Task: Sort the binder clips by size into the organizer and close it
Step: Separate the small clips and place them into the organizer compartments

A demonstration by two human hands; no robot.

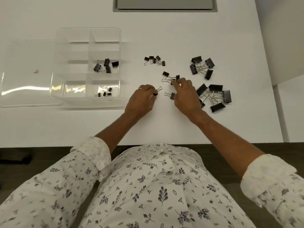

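Observation:
A clear organizer (56, 66) with dividers stands open on the white table at the left. One right-hand compartment holds several medium binder clips (106, 66); the nearest right one holds several tiny clips (105, 93). My left hand (143, 99) pinches a medium black clip (157, 92) with its wire loops sticking up. My right hand (184, 94) has its fingertips on the loose medium clips (170, 78), and another medium clip (170, 95) lies by its thumb. A pile of tiny clips (154, 60) lies farther back. Two piles of large clips (202, 67) (213, 97) lie at the right.
The organizer's clear lid (24, 73) lies flat to the left of the box, with a small pink speck (35, 71) under or on it. A grey recessed panel (164, 4) sits at the table's far edge. The table's right edge (269, 79) runs close to the large clips.

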